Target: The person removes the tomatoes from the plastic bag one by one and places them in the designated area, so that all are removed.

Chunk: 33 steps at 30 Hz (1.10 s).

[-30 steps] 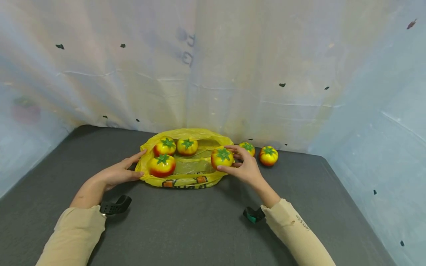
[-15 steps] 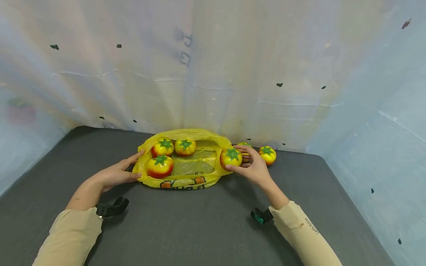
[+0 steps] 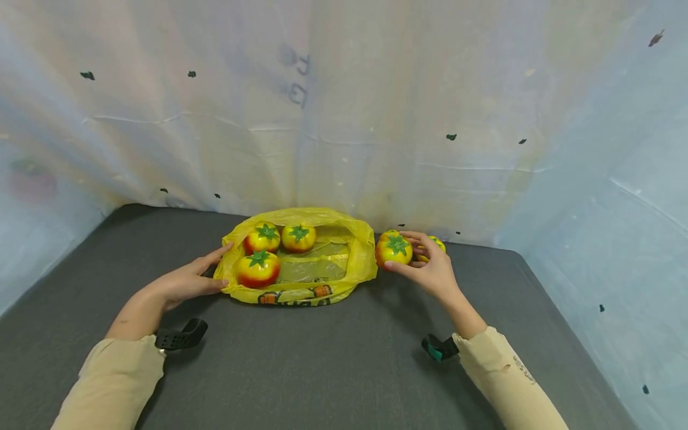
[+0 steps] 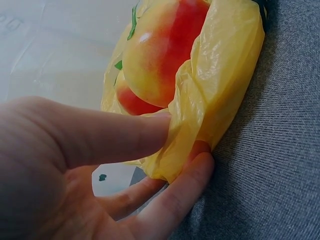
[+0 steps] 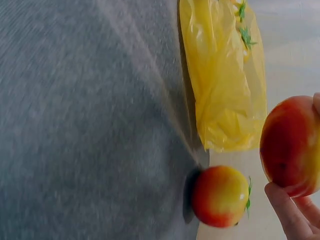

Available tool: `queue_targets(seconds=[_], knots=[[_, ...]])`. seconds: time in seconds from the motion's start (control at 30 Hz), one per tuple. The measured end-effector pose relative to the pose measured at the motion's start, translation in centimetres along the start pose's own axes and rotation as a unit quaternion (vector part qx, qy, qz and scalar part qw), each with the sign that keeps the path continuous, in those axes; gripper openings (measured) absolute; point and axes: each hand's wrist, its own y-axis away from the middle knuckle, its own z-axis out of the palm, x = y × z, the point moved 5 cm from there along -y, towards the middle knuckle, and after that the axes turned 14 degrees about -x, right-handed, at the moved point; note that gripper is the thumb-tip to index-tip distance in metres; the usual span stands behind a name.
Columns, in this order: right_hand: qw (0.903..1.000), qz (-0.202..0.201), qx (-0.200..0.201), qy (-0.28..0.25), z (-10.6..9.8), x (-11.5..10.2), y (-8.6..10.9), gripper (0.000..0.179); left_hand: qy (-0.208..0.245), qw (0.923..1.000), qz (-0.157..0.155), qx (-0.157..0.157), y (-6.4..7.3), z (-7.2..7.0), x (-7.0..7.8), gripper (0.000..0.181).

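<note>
Carried rightward since the earlier frame: one red-and-yellow tomato [image 3: 394,251], clamped in the fingers of my right hand [image 3: 438,276], raised just right of the yellow bag [image 3: 366,257], whose long axis runs sideways; my left hand [image 3: 183,282], farther off, pinches the bag's left rim.

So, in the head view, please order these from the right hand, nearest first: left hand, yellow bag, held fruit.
1. Held fruit, in the right hand
2. Yellow bag, to its left
3. Left hand, at the bag's left end
</note>
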Motion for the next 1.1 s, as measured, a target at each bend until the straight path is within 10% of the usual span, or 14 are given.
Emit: queue_targets(seconds=[1.1], knots=[[0.9816, 0.124, 0.129, 0.067, -6.9, 3.9, 2.1, 0.077, 0.0, 1.0, -0.002, 0.008, -0.1, 0.0, -0.2, 0.089]])
